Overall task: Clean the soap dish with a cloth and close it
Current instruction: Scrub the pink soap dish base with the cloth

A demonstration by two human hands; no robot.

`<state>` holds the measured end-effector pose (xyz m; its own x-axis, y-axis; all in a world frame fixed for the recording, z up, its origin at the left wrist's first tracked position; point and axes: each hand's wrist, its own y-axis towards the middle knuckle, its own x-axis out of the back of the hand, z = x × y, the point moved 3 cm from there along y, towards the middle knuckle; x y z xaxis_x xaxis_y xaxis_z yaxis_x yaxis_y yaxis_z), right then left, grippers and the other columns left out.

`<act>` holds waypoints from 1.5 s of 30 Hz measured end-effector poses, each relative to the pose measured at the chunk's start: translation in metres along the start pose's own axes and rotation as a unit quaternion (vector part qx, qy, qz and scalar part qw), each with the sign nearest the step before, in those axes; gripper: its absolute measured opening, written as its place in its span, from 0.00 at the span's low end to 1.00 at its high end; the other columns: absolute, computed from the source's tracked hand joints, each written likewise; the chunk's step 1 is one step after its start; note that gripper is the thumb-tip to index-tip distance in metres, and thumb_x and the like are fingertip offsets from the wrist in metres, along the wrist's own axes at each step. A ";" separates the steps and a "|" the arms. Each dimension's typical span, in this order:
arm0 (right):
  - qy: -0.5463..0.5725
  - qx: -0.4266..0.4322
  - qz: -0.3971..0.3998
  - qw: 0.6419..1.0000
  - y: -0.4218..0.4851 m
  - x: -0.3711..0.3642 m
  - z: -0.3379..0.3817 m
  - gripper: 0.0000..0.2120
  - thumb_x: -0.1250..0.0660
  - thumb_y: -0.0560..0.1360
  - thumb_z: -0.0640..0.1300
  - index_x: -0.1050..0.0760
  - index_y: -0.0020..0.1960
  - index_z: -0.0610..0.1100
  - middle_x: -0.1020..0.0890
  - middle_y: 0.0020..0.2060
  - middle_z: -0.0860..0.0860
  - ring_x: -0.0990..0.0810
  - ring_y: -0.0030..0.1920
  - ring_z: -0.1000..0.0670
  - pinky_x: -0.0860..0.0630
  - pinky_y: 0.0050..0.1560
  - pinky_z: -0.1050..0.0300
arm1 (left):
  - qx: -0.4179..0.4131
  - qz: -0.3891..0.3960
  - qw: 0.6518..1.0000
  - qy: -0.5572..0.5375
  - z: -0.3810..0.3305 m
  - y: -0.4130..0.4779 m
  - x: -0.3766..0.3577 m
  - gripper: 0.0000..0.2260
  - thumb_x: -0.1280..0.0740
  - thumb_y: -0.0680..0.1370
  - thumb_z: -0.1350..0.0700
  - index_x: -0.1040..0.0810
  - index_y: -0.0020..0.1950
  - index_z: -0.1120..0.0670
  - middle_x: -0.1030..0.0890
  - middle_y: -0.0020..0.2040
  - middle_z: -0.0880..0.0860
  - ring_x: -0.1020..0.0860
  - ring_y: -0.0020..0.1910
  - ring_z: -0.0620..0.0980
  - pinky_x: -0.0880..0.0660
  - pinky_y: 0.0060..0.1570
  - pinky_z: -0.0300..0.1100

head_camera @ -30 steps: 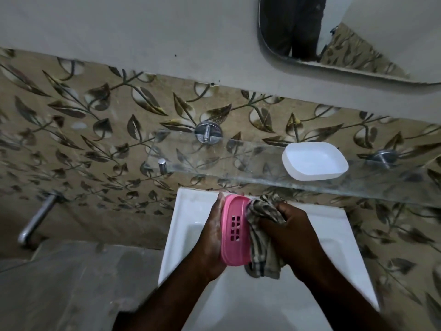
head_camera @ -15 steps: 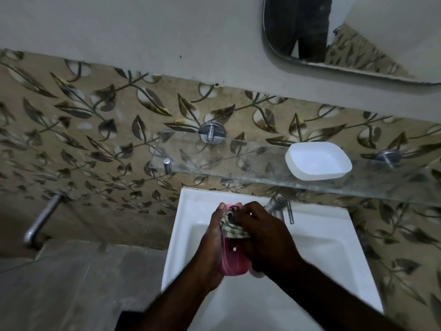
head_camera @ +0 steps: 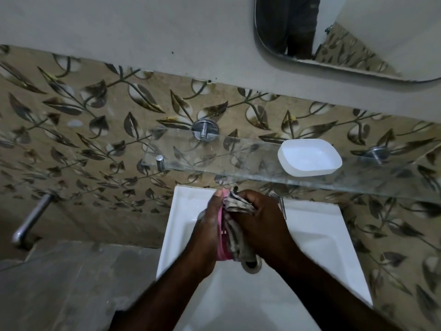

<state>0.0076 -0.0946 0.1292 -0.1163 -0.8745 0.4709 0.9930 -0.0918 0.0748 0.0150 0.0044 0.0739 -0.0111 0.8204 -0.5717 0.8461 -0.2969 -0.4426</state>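
Soap dish point(head_camera: 220, 237), pink part: held on edge over the sink point(head_camera: 322, 247). Long axis runs from the wall side toward the person, far end by the sink's back rim, near end close to the drain point(head_camera: 252, 267). Broad face is turned toward the right hand. Only a thin pink strip shows, so can't tell if that face is inner or outer.

Left hand point(head_camera: 210, 225) grip: fingers curled round the dish's left side, fingertips at its far end. Right hand point(head_camera: 260, 223) grip: fingers bunched on a checked cloth point(head_camera: 238, 204), pressing it against the dish. Cloth tail hangs down to the drain.

Tap point(head_camera: 282, 206) sits just beside the right knuckles at the back rim. Open white bowl lies right of the hands and on the near side. Glass shelf point(head_camera: 214, 161) overhangs the sink's back rim, close above the hands. White tray point(head_camera: 310, 157) sits open side up toward the shelf's right end, white inside showing.
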 end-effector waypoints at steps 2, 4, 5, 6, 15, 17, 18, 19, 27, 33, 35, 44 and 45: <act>-0.035 0.061 0.014 0.997 -0.006 -0.005 0.012 0.03 0.33 0.71 0.42 0.21 0.40 0.44 0.20 0.35 0.51 0.21 0.38 0.56 0.26 0.40 0.63 | 0.007 0.001 1.000 -0.013 -0.008 0.001 0.002 0.28 0.35 0.69 0.37 0.18 0.57 0.58 0.16 0.53 0.61 0.16 0.50 0.57 0.21 0.46 0.45; -0.016 0.068 0.051 0.996 -0.014 -0.008 0.010 0.06 0.33 0.71 0.42 0.21 0.44 0.51 0.22 0.38 0.56 0.21 0.40 0.59 0.27 0.42 0.67 | 0.021 -0.005 0.999 -0.025 -0.012 0.002 0.007 0.29 0.35 0.70 0.36 0.19 0.58 0.57 0.16 0.53 0.61 0.16 0.49 0.58 0.21 0.47 0.49; -0.010 0.069 0.083 0.994 -0.019 -0.009 0.005 0.08 0.33 0.71 0.41 0.22 0.44 0.55 0.24 0.39 0.57 0.21 0.38 0.58 0.24 0.41 0.62 | 0.029 -0.008 0.999 -0.035 -0.012 0.003 0.011 0.29 0.36 0.72 0.36 0.20 0.59 0.58 0.16 0.52 0.62 0.17 0.48 0.59 0.20 0.47 0.50; -0.014 0.070 0.118 0.990 -0.025 -0.011 -0.002 0.09 0.33 0.70 0.40 0.23 0.43 0.55 0.25 0.39 0.56 0.20 0.36 0.54 0.22 0.38 0.54 | 0.028 -0.015 0.998 -0.045 -0.012 0.004 0.015 0.30 0.36 0.73 0.36 0.21 0.61 0.59 0.17 0.51 0.62 0.17 0.46 0.59 0.20 0.46 0.51; 0.019 -0.008 -0.001 1.000 -0.001 -0.005 0.002 0.10 0.30 0.74 0.42 0.22 0.35 0.47 0.20 0.29 0.53 0.22 0.31 0.58 0.26 0.34 0.62 | 0.038 -0.017 0.999 0.002 0.010 0.004 0.011 0.28 0.38 0.70 0.33 0.15 0.52 0.53 0.16 0.54 0.58 0.17 0.54 0.55 0.23 0.54 0.51; -0.049 0.019 0.067 0.996 -0.012 -0.011 0.002 0.09 0.31 0.75 0.41 0.23 0.36 0.48 0.20 0.32 0.52 0.21 0.33 0.60 0.26 0.36 0.62 | 0.034 -0.051 0.998 -0.011 0.003 0.005 0.018 0.36 0.34 0.64 0.30 0.18 0.59 0.56 0.17 0.57 0.61 0.19 0.56 0.59 0.22 0.53 0.53; -0.062 0.042 0.119 0.990 -0.024 -0.015 0.001 0.08 0.32 0.75 0.39 0.22 0.39 0.48 0.20 0.34 0.53 0.21 0.34 0.60 0.26 0.37 0.62 | 0.028 -0.065 0.997 -0.028 -0.001 0.006 0.024 0.38 0.33 0.63 0.31 0.20 0.61 0.58 0.18 0.57 0.62 0.19 0.55 0.60 0.21 0.51 0.53; -0.083 0.075 0.161 0.981 -0.035 -0.017 -0.002 0.06 0.34 0.76 0.38 0.20 0.45 0.47 0.20 0.37 0.54 0.21 0.37 0.62 0.26 0.40 0.63 | 0.015 -0.071 0.997 -0.035 -0.005 0.008 0.030 0.38 0.34 0.64 0.32 0.21 0.61 0.60 0.18 0.56 0.63 0.18 0.52 0.60 0.20 0.49 0.51; -0.201 0.091 0.139 0.965 -0.044 -0.015 -0.035 0.10 0.36 0.71 0.44 0.19 0.48 0.54 0.24 0.39 0.57 0.21 0.40 0.61 0.27 0.42 0.69 | -0.016 -0.111 0.994 0.010 0.007 0.013 0.027 0.37 0.37 0.64 0.31 0.20 0.58 0.60 0.16 0.51 0.64 0.18 0.46 0.60 0.22 0.49 0.54; -0.208 0.126 0.129 0.961 -0.049 -0.017 -0.038 0.12 0.37 0.72 0.47 0.25 0.54 0.56 0.26 0.45 0.59 0.23 0.40 0.59 0.36 0.40 0.81 | -0.063 -0.111 0.991 0.035 0.004 0.015 0.028 0.25 0.41 0.76 0.36 0.20 0.55 0.56 0.15 0.47 0.61 0.17 0.43 0.58 0.22 0.45 0.51; -0.231 0.123 0.131 0.956 -0.052 -0.019 -0.050 0.12 0.35 0.72 0.46 0.26 0.53 0.57 0.27 0.44 0.59 0.24 0.40 0.58 0.38 0.39 0.82 | -0.038 -0.128 0.990 0.042 0.010 0.012 0.030 0.23 0.42 0.78 0.38 0.20 0.55 0.55 0.15 0.47 0.61 0.17 0.43 0.58 0.22 0.45 0.51; -0.212 0.178 0.142 0.950 -0.057 -0.016 -0.048 0.15 0.36 0.74 0.47 0.29 0.60 0.54 0.27 0.52 0.55 0.21 0.41 0.53 0.21 0.40 0.58 | 0.061 -0.081 0.993 -0.061 0.003 0.014 0.033 0.33 0.42 0.75 0.33 0.21 0.57 0.62 0.18 0.46 0.62 0.20 0.40 0.57 0.23 0.40 0.47; -0.236 0.193 0.163 0.938 -0.055 -0.014 -0.053 0.17 0.37 0.74 0.47 0.30 0.62 0.51 0.28 0.54 0.53 0.21 0.41 0.51 0.21 0.39 0.57 | 0.095 -0.066 0.991 -0.066 0.001 0.014 0.033 0.34 0.41 0.75 0.32 0.22 0.58 0.63 0.19 0.45 0.62 0.21 0.39 0.57 0.22 0.38 0.46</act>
<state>-0.0441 -0.1024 0.0715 0.1051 -0.5086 0.8546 0.9062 0.4028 0.1283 0.0255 0.0271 0.0478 -0.1958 0.7904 -0.5805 0.7166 -0.2888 -0.6349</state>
